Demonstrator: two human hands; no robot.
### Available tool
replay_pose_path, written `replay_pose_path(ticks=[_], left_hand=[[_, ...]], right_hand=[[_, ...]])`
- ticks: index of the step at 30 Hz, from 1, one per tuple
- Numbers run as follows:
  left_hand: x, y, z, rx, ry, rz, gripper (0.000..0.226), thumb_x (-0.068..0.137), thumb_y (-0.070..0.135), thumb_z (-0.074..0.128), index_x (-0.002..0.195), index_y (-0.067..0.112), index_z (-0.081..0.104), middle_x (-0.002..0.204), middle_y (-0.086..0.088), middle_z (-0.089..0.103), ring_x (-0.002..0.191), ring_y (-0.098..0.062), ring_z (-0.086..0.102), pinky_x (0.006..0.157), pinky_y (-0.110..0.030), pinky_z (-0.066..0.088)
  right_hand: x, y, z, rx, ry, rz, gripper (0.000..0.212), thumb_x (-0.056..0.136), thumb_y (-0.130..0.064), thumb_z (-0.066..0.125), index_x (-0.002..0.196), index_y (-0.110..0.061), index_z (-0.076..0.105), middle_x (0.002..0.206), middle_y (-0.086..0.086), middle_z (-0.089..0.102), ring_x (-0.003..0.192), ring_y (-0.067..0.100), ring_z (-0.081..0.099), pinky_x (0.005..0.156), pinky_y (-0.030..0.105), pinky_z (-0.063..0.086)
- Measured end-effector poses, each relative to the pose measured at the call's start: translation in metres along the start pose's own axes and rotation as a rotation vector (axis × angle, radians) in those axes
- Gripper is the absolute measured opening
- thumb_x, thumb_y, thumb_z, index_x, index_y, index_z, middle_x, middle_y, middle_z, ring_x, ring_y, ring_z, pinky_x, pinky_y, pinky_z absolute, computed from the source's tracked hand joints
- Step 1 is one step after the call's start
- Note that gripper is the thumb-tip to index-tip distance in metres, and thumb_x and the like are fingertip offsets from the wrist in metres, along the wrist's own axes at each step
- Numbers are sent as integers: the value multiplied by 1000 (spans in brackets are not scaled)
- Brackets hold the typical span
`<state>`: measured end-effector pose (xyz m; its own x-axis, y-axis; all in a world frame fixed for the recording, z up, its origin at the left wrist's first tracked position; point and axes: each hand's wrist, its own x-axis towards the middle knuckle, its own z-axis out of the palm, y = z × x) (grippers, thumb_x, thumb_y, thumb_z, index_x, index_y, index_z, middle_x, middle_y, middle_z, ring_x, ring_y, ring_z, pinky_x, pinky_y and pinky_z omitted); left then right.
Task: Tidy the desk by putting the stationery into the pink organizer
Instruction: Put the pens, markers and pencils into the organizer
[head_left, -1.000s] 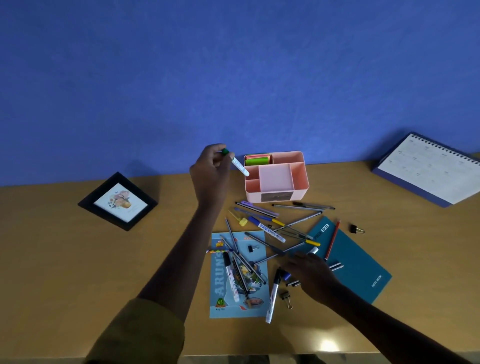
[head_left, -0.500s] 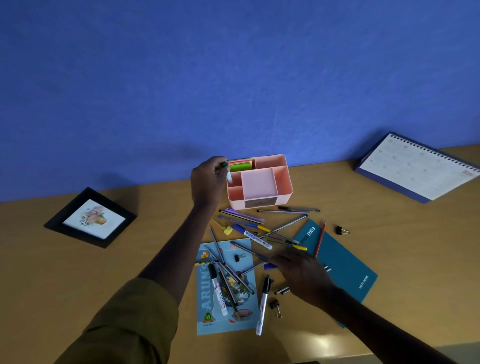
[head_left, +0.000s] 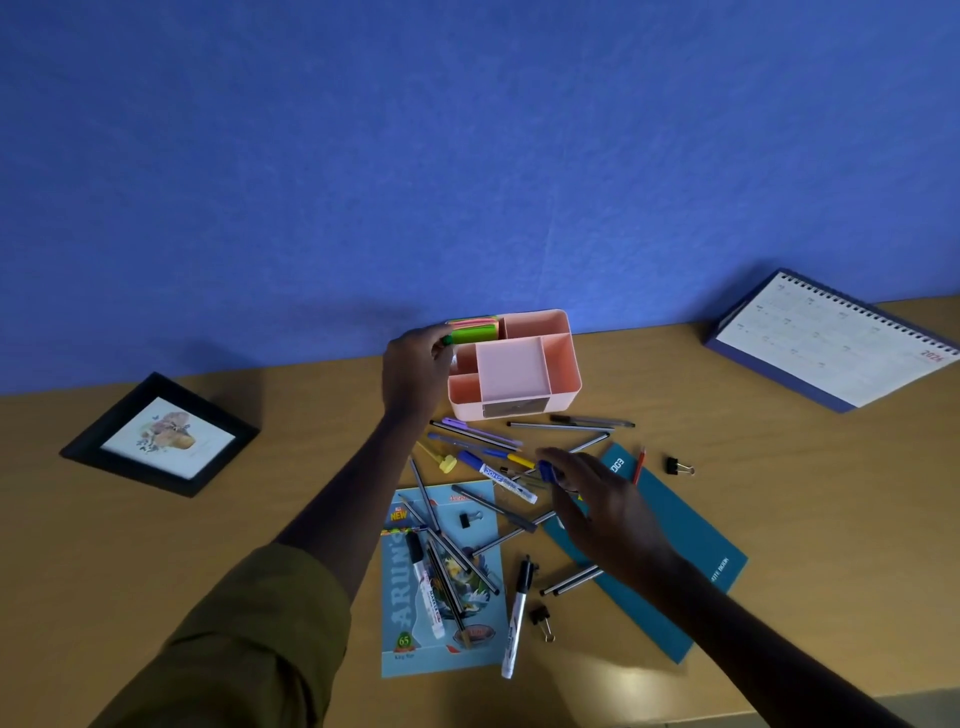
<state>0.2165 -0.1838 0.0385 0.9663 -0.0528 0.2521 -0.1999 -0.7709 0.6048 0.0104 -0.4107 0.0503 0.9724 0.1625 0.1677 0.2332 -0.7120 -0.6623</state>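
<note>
Head view. Since the earlier frame the left grip (head_left: 415, 369) has brought the green-capped white marker (head_left: 448, 341) to the pink plastic compartment organizer (head_left: 563, 387) and lowered its barrel into the front-left compartment. The right grip (head_left: 597, 499) has risen off the pile.

The left grip pinches the marker at its cap. The right grip pinches a blue-capped pen (head_left: 545, 470) above the scattered loose pens (head_left: 483, 441).

Judgement: these items are light, rigid and smooth-barrelled, best taken at the cap or mid-barrel.

Neon sticky notes (head_left: 475, 330) occupy the rear-left compartment. A black binder clip (head_left: 678, 466), a teal notebook (head_left: 670, 545) and a light-blue booklet (head_left: 441, 644) lie on the tan worktop (head_left: 260, 519). Crossed pens may snag one another when lifted.
</note>
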Motion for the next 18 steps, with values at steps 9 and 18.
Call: replay_pose_path(ticks=[9,18], left_hand=[[2,-9,4,-33,5,-11,31,101,19,72,131,13,75,116,-3,80,100,-18,77,82,-28,61],[-32,-12,2,-64,167,-339,23,99,18,68,119,10,76,103,-6,81,90,-20,76,76,-35,63]], right_hand=[[58,-1,-26,63,112,-12,21,102,-13,70,122,-8,72,113,6,76,96,14,75,76,37,66],[159,-32,-27,112,300,-92,22,101,-16,72,122,-9,75,113,5,78,98,11,75,81,25,62]])
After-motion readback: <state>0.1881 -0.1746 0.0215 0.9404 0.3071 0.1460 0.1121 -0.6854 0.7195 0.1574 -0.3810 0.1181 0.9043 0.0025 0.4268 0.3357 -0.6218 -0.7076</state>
